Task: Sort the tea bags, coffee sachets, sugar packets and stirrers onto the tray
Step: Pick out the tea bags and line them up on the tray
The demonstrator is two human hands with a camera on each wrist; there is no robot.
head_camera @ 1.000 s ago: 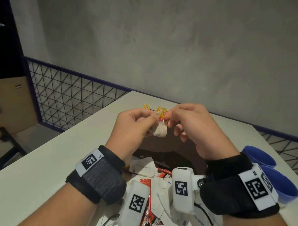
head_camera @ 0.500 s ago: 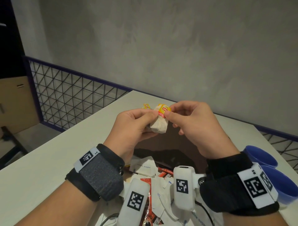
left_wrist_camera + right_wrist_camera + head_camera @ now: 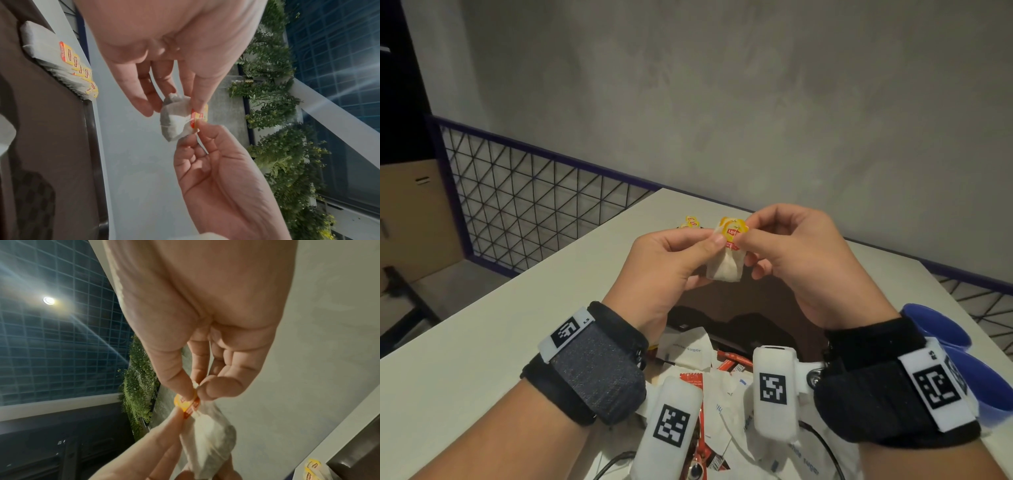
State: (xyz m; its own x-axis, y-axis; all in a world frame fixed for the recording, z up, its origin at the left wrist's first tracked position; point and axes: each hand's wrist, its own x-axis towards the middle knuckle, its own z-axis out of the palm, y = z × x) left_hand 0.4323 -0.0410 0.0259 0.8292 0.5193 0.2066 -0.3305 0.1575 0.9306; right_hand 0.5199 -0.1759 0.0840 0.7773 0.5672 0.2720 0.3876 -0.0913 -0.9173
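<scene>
Both hands hold one white tea bag [image 3: 725,269] up over the dark brown tray [image 3: 763,308]. My left hand [image 3: 714,246] pinches the bag's upper left edge between thumb and fingers. My right hand [image 3: 744,238] pinches its yellow-and-red paper tag [image 3: 732,230] at the top. The left wrist view shows the same tea bag [image 3: 174,120], its tag [image 3: 199,115] and a row of tea bags [image 3: 61,61] lying on the tray [image 3: 51,129]. In the right wrist view the tag [image 3: 185,404] sits between thumb and forefinger above the bag [image 3: 207,431].
A heap of white sugar packets [image 3: 688,349] and red sachets [image 3: 732,365] lies on the near end of the white table [image 3: 500,325]. Two blue bowls [image 3: 945,329] stand at the right edge. A wire fence [image 3: 524,212] borders the table on the left.
Both hands have lifted the tea bag slightly. The right fingers have turned the tag so that its printed face shows above the bag.
</scene>
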